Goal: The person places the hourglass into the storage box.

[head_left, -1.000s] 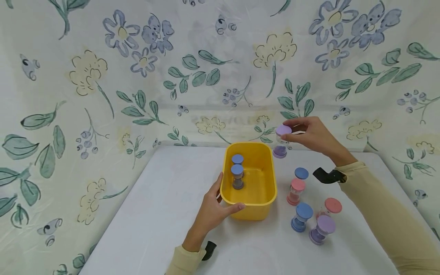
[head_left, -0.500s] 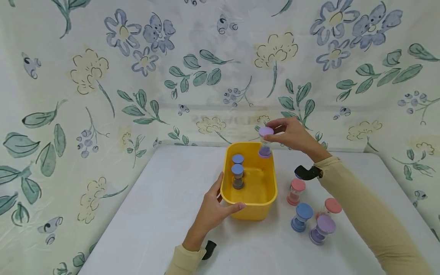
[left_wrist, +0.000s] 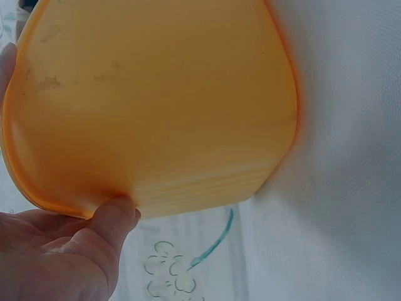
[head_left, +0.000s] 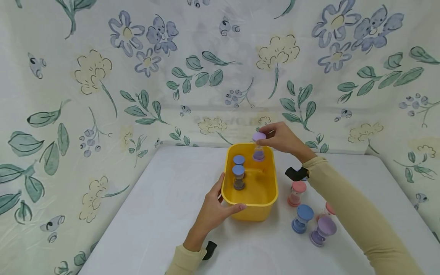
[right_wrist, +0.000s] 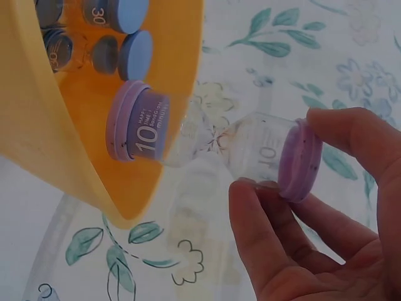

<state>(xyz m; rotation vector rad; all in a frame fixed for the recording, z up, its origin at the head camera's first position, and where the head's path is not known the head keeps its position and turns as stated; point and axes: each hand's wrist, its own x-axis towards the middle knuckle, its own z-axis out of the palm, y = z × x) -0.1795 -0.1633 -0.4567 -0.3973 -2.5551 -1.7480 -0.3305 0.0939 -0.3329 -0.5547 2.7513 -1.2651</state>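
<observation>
My right hand [head_left: 280, 140] pinches a purple hourglass [head_left: 258, 156] by its top cap and holds it upright over the far right part of a yellow bin [head_left: 250, 212]. In the right wrist view, the purple hourglass [right_wrist: 182, 128] is marked 10 minutes, and its lower cap overlaps the bin's inside. My left hand [head_left: 214, 206] grips the bin's near left corner, thumb along the front and fingers on the left side; the left wrist view shows it against the bin's outer wall [left_wrist: 175, 94]. Two blue-capped hourglasses, one nearer [head_left: 238, 177] and one behind [head_left: 238, 159], stand inside at the left.
Right of the bin on the white table [head_left: 165, 214] stand a pink hourglass [head_left: 297, 194], a blue one [head_left: 302, 218] and a purple one [head_left: 323, 231]. Another pink hourglass [head_left: 329, 208] is partly hidden by the right sleeve. A flowered cloth [head_left: 206, 95] hangs behind.
My right hand has carried the purple hourglass left from beside the bin to over it, then slightly lower. The left hand keeps its place on the bin.
</observation>
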